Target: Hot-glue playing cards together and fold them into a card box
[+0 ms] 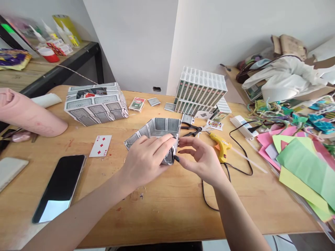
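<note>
Room left of card tray [166,124]; glue gun [222,146] obstructs right.

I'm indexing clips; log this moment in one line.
left hand: over card-back tray | right hand: at its right end | right side: yellow glue gun | left side: phone, diamond card

At the middle of the table [162,223] is a card tray [166,124], with the left hand [148,157] over its near side and the right hand [202,158] at its right end. Behind it, to the left, sits a card box [95,108]; to the right, stacked decks [201,89]. A single card [101,146] lies left of the tray, a phone [61,186] (nearer the viewer) beyond that. Right of the tray are pliers [192,129], then a glue gun [222,148], then papers [307,160].
</note>
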The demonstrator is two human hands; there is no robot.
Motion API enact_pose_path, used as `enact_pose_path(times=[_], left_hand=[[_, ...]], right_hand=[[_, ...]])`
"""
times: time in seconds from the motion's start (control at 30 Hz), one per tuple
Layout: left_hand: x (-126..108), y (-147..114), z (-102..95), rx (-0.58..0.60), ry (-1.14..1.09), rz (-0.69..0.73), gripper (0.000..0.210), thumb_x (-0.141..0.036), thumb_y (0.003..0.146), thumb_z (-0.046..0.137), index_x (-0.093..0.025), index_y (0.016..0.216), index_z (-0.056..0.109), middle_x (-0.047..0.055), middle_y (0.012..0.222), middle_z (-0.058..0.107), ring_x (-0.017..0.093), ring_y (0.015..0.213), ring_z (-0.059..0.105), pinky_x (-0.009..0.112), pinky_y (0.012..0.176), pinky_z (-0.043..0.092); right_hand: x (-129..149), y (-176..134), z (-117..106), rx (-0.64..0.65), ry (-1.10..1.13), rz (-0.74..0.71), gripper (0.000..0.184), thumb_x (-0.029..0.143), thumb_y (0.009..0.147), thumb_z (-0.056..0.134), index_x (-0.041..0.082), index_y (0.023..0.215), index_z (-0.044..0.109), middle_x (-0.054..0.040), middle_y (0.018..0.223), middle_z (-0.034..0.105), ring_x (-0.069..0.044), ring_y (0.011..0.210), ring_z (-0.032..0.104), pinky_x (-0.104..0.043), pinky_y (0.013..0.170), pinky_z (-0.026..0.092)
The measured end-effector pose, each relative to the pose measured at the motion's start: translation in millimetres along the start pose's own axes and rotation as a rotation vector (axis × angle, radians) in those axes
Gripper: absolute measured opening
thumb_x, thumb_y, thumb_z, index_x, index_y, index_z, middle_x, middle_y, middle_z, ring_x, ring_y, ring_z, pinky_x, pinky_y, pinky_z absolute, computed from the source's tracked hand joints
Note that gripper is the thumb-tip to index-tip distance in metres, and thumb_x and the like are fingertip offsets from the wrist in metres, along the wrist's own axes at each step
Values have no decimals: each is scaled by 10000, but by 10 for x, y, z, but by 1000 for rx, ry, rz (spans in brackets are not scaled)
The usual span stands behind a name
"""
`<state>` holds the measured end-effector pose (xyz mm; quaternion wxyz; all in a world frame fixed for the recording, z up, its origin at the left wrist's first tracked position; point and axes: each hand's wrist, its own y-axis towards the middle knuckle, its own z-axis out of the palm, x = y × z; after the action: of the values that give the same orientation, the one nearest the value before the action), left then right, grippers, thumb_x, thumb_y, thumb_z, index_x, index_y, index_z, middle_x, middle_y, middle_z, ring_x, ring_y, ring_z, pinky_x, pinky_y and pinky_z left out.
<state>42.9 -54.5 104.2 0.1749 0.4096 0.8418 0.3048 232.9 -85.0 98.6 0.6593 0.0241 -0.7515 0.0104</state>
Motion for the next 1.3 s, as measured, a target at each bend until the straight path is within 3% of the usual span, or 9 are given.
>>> enact_pose_path(times=[0.37, 0.57, 0.77, 1.07, 1.3], left_hand=[[14, -32, 18, -1, 11, 6, 294, -253, 868, 577, -140, 1139, 592, 85, 1123, 717, 179, 808, 692, 321, 641, 445], [54, -77, 58, -15, 30, 28, 299, -258, 857, 612, -123, 1124, 594, 99, 1124, 718, 179, 781, 692, 327, 624, 430], [95, -140, 64, -48, 19, 43, 317, -295, 874, 609, -130, 1142, 575, 102, 1098, 727, 172, 783, 700, 315, 641, 443], [122, -176, 63, -62, -1, 45, 336, -247, 852, 614, -156, 1171, 556, 95, 1092, 729, 176, 791, 707, 310, 639, 455], [132, -214, 88, -90, -4, 27, 362, -258, 856, 609, -173, 1203, 553, 96, 1098, 727, 195, 839, 713, 316, 662, 474]], right_hand=[[42, 55, 21, -37, -65, 43, 412, 287, 643, 774, 174, 1023, 661, -86, 1013, 700, -214, 930, 663, -417, 855, 580], [61, 99, 69, -14, -118, 115, 439, 270, 629, 750, 172, 1040, 633, -22, 836, 648, -163, 761, 642, -396, 816, 579], [68, 147, 95, 55, -153, 58, 389, 240, 613, 732, 186, 981, 617, -58, 1002, 629, -183, 906, 633, -358, 816, 583], [117, 144, 163, 36, -220, -30, 306, 202, 613, 695, 208, 904, 599, -32, 952, 597, -154, 826, 620, -333, 774, 594], [95, 115, 214, -26, -192, 22, 337, 229, 611, 740, 192, 916, 599, -49, 916, 657, -186, 861, 643, -385, 847, 581]])
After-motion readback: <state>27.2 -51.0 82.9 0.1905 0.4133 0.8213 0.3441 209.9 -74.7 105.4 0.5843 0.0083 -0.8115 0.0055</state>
